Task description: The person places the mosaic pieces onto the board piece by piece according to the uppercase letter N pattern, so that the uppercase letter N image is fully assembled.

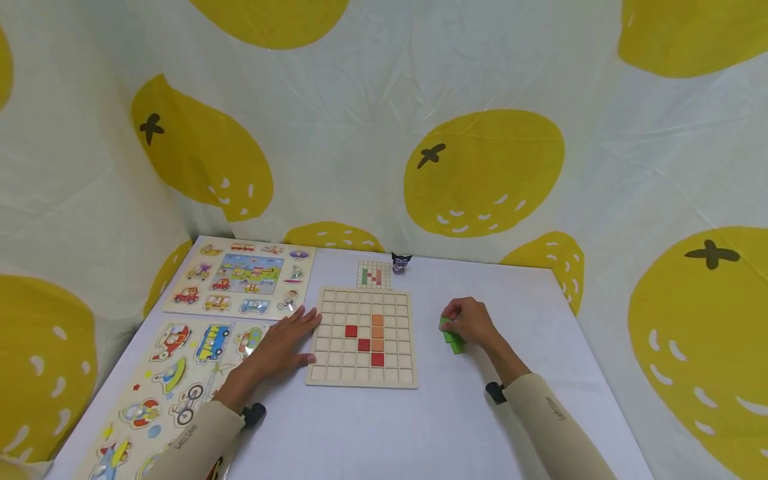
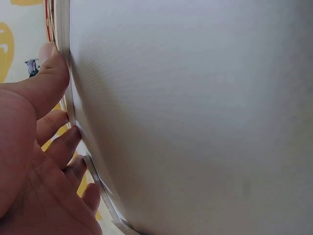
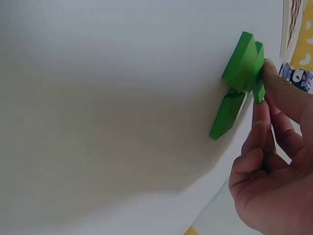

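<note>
A wooden grid board [image 1: 336, 375] lies mid-table, holding red tiles [image 1: 351, 331] and orange tiles [image 1: 377, 333] in some of its squares. Against its left edge rests my left hand [image 1: 285, 347], fingers extended and fingertips at the rim. To the right of the board, my right hand [image 1: 471, 321] pinches a green tile [image 3: 259, 73] between thumb and fingers. Right beside that tile, more green tiles [image 3: 228, 115] lie on the white table, partly overlapping. Behind the board is a small pattern card [image 1: 367, 267] printed with green, red and orange squares.
Two picture puzzle boards with vehicles lie at the left, a far one [image 1: 180, 301] and a near one [image 1: 150, 371]. A small dark figurine [image 1: 400, 263] stands at the back beside the card. A fruit-printed curtain [image 1: 372, 133] hangs behind the white table [image 1: 468, 427].
</note>
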{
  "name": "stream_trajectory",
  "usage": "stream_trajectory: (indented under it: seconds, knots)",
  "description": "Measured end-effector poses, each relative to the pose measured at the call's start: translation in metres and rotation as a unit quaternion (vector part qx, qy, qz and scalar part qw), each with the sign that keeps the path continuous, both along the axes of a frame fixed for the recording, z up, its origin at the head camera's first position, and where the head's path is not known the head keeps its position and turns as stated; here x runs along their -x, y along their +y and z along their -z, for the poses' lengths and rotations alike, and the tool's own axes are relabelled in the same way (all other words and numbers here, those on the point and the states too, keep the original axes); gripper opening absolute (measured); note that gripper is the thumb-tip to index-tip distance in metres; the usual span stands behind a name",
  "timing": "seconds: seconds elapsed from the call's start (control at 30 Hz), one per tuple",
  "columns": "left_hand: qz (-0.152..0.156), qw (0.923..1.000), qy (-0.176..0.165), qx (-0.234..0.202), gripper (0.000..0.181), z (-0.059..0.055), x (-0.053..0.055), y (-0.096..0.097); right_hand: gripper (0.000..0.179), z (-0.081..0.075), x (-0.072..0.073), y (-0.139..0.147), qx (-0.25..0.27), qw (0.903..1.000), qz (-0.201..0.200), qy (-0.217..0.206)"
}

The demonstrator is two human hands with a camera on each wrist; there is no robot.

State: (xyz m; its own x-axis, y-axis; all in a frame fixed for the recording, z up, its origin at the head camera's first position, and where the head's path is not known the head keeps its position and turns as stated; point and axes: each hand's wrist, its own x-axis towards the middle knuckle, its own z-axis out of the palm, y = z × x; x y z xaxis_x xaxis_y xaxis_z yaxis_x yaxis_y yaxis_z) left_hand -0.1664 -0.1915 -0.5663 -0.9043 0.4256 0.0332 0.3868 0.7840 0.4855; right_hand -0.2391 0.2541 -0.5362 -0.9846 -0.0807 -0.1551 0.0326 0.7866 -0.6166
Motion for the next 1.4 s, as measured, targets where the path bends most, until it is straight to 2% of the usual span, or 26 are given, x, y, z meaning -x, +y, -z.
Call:
stream_trajectory:
  seconds: [0.2,0.43,0.67,1.03,1.2,1.4]
  knots:
    - [-0.003,1.0,-0.002,0.003,0.089,-0.002,-0.001,0.002,0.019,-0.002,0.0,-0.012,-0.002,0.9998,0.019,-0.009]
    - [-0.007,0.9999,-0.005,0.006,0.089,-0.006,-0.002,0.003,0.015,-0.005,0.0,-0.026,0.005,0.9996,0.011,0.025]
    - [-0.003,1.0,-0.003,0.005,0.089,-0.007,-0.002,0.004,0.015,-0.008,-0.009,-0.057,0.035,0.9983,-0.018,0.043]
    - [0.0,0.9999,-0.004,0.012,0.088,-0.004,0.0,0.003,0.016,-0.007,-0.027,-0.125,0.084,0.9942,-0.065,0.017]
    - [-0.004,0.9999,-0.007,0.008,0.088,-0.005,-0.001,0.003,0.016,-0.002,-0.026,-0.149,0.087,0.9914,-0.096,0.019]
    - [-0.005,1.0,-0.006,0.006,0.088,-0.003,-0.001,0.004,0.018,0.006,-0.023,-0.17,0.061,0.9926,-0.101,0.03]
